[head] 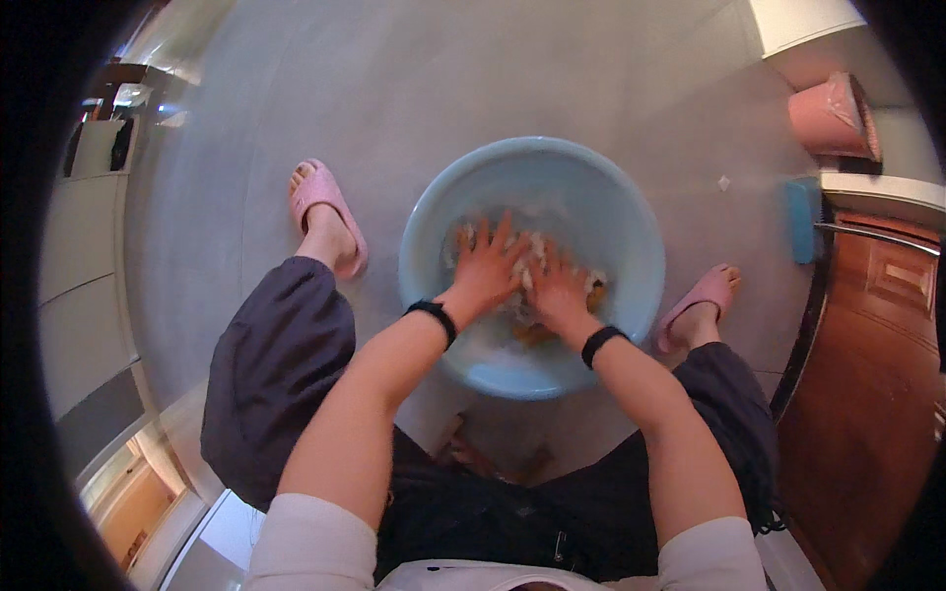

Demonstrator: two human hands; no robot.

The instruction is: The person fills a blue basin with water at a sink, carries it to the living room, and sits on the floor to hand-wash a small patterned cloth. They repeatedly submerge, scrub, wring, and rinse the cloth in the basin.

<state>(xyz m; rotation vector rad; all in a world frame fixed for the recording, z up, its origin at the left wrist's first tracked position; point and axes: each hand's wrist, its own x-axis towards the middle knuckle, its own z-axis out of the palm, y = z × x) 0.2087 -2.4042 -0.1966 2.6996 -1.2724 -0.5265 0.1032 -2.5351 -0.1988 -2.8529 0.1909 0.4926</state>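
Observation:
A round light-blue plastic basin (628, 221) stands on the grey floor between my feet. In it lies wet, sudsy cloth (536, 332) with orange-yellow and whitish parts, among foam. My left hand (488, 266) presses on the cloth with its fingers spread. Beside it, my right hand (558, 292) rests on the same cloth; its fingertips are blurred and partly lost in suds. A black band circles each wrist. Whether either hand grips any cloth is not clear.
Pink slippers (329, 199) are on my feet, either side of the basin. At the right stand a pink waste bin (828, 118), a blue dustpan-like object (804, 220) and a brown wooden door (865, 369). Pale cabinets (81, 236) line the left.

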